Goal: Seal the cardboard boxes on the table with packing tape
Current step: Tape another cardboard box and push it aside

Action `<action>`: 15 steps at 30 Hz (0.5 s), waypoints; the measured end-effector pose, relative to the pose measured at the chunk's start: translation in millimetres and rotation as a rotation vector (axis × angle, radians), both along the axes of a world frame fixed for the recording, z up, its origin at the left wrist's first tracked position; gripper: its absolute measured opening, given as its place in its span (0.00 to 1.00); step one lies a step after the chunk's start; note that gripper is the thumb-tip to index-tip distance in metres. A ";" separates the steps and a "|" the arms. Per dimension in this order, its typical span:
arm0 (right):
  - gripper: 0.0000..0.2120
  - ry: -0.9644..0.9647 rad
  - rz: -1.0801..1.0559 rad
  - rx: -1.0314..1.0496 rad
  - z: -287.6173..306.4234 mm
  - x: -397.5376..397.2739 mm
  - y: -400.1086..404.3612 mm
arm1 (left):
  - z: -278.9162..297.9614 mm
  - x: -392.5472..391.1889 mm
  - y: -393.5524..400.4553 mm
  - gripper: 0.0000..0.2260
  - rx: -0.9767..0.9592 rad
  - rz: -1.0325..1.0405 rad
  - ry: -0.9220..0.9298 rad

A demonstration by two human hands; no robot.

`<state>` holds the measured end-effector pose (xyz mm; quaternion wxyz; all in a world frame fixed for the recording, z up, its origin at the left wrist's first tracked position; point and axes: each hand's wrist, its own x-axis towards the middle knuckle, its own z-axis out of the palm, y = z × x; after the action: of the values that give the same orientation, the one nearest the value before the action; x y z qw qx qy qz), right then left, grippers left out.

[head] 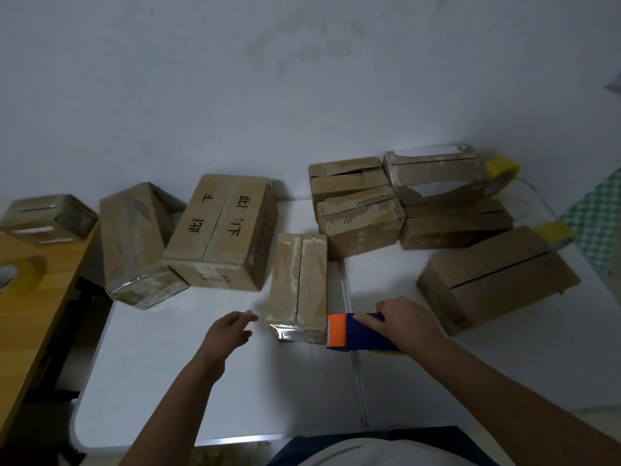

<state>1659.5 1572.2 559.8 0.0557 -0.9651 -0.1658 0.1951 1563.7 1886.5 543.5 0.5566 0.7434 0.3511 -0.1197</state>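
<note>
The right hand (pixel 408 319) grips the blue tape dispenser (pixel 361 332) at the near end of the small cardboard box (pixel 299 280) on the white table (pixel 201 381). The left hand (pixel 232 327) hangs loose beside the box, holding nothing, so the box may slide and the tape go crooked.

Wooden desk (pixel 40 297) at left; checkered cloth (pixel 596 223) right.

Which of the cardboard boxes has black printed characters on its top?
The wide box left of centre; it alone shows black characters, two on each top flap.
</note>
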 end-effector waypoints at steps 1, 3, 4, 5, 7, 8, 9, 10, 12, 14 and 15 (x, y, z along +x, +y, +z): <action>0.30 0.000 0.001 0.000 0.8 -0.4 0.5 | 1.1 -1.0 3.6 0.11 0.035 -0.012 -0.016; 0.30 0.001 0.001 0.003 2.3 -0.9 1.8 | 3.8 0.2 7.9 0.12 0.166 -0.105 -0.036; 0.30 0.000 0.002 0.001 2.9 -0.8 1.9 | 3.2 2.1 10.1 0.12 0.261 -0.163 -0.037; 0.30 0.000 0.003 0.000 3.2 -0.3 1.7 | 2.6 5.0 10.9 0.12 0.387 -0.230 -0.012; 0.30 0.006 0.006 -0.005 3.0 0.7 1.2 | 3.5 10.0 8.6 0.18 0.656 -0.348 0.112; 0.30 0.008 0.006 -0.006 2.7 1.2 1.2 | 5.9 11.5 5.1 0.20 0.761 -0.380 0.134; 0.30 0.010 0.004 -0.005 2.2 1.1 1.2 | 9.9 13.7 -0.8 0.20 0.846 -0.400 0.078; 0.30 0.012 0.002 0.001 1.5 1.1 1.5 | 14.1 16.9 -8.8 0.19 0.906 -0.430 -0.057; 0.30 0.015 -0.002 0.022 0.3 0.7 1.9 | 21.5 28.5 -32.3 0.18 0.929 -0.602 -0.366; 0.30 0.018 -0.011 0.042 0.7 0.9 1.0 | 17.7 43.1 -54.4 0.20 0.944 -0.880 -0.519; 0.31 0.015 -0.015 0.046 1.2 1.3 -0.2 | 11.0 48.6 -61.8 0.21 0.974 -1.000 -0.526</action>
<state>1660.8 1572.0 561.1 0.0808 -0.9632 -0.1624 0.1981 1612.3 1824.7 554.5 0.1092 0.9809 -0.1607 -0.0079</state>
